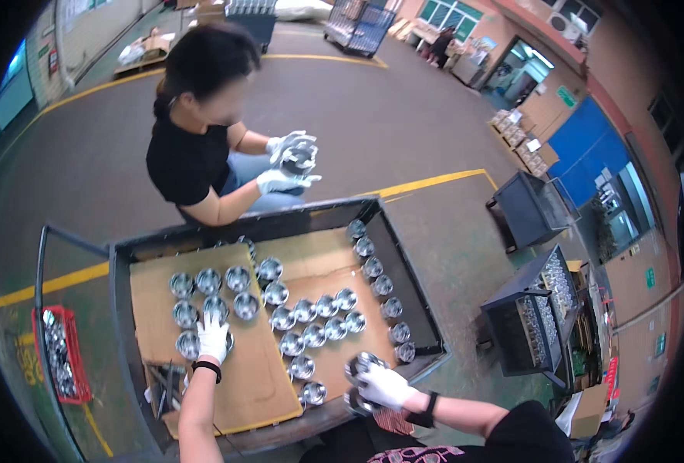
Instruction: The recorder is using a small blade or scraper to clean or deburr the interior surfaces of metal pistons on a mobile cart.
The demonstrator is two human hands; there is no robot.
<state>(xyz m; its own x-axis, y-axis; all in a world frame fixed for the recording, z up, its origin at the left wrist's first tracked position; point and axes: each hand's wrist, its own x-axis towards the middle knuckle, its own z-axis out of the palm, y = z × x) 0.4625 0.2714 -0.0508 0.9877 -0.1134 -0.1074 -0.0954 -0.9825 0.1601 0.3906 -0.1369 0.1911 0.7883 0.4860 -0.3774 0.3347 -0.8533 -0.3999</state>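
Cart [413,282] of dark metal, open at the top, contains round shiny metal bowls [336,329] standing in rows. A loose cardboard sheet [253,378] covers the left part of the cart; a further cardboard layer [319,253] lines its middle and right.

Left hand [213,339], white-gloved, is positioned over the left part of the cart. Its fingers are extended and slightly apart on a bowl [214,305] of the group standing on the loose sheet; whether they grip it cannot be determined.

Right hand [386,386], also white-gloved, is located at the cart's near wall, toward the right end. Its fingers are closed on an upper bowl [365,364]. A lower bowl [357,402] is just beside it; whether the hand also grips this one cannot be determined.

A single row of bowls [382,285] follows the cart's right wall. At the far side of the cart, a co-worker [191,154] in white gloves holds one bowl [298,160] between both hands. A red basket [70,339] of shiny metal parts is located outside the cart, beyond its left wall.
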